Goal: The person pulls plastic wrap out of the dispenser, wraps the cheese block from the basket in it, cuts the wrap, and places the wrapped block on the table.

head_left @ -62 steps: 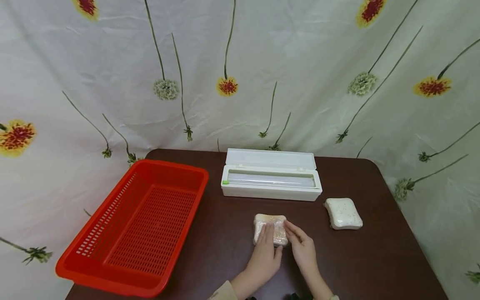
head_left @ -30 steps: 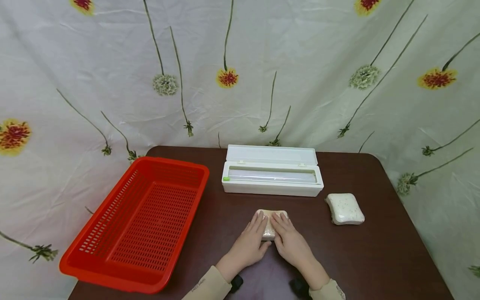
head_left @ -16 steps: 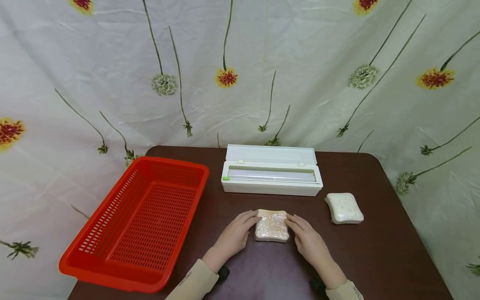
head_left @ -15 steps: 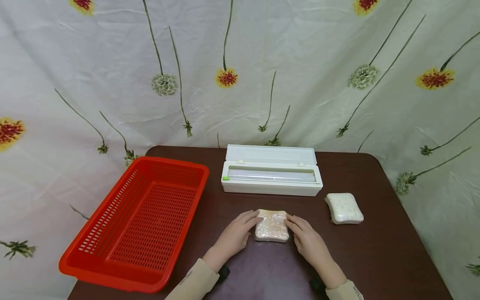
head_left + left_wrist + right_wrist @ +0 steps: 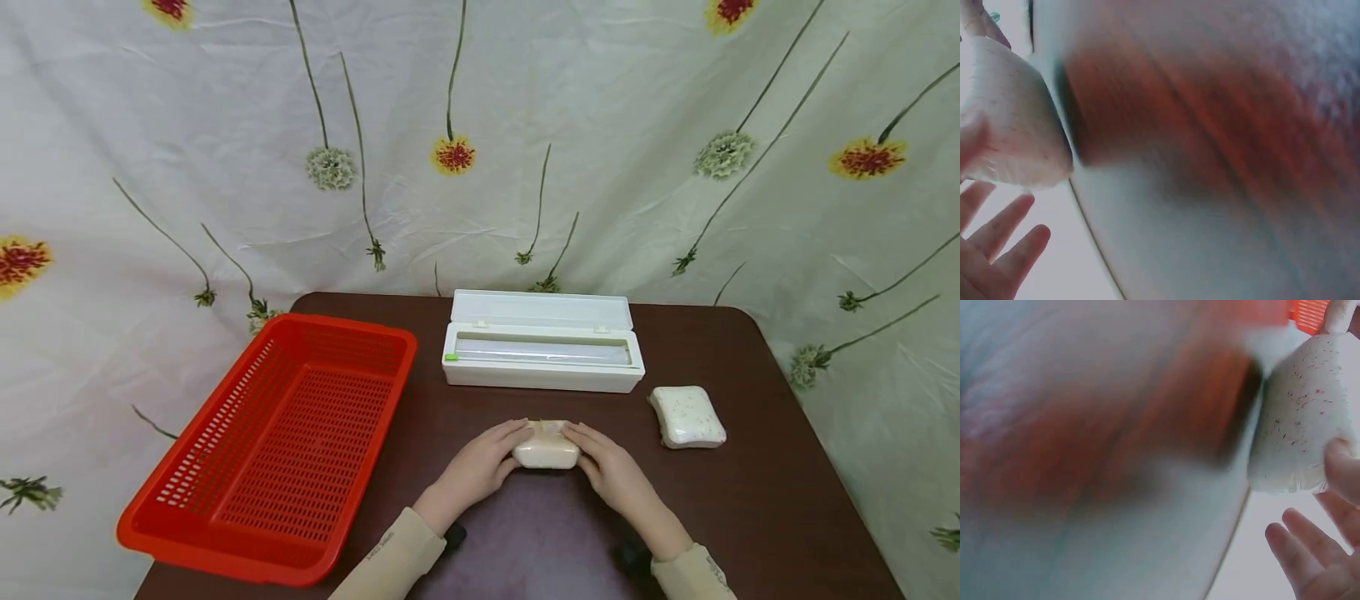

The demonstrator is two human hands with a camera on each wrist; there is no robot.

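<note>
A pale block with rounded corners [image 5: 546,450], wrapped in clear film, is at the middle front of the table. My left hand [image 5: 474,468] holds its left end and my right hand [image 5: 617,477] its right end, thumbs on the near side. Its smooth whitish near face is turned up towards the head camera. In the right wrist view the block [image 5: 1300,419] shows small reddish specks and crinkled film at one end. The left wrist view shows the block [image 5: 1016,119] with the left thumb against it and other fingers spread beyond.
A second whitish, speckled block [image 5: 687,417] lies to the right. Behind stands a white cling film dispenser [image 5: 543,377] with its lid up and a green slider at its left. A red slotted basket [image 5: 367,467] stands at the left. A flowered curtain [image 5: 600,108] hangs behind the table.
My hands pressed on the block's top, then moved apart to its two sides. Now they hold its ends, and the block has tipped so that its smooth near face shows.
</note>
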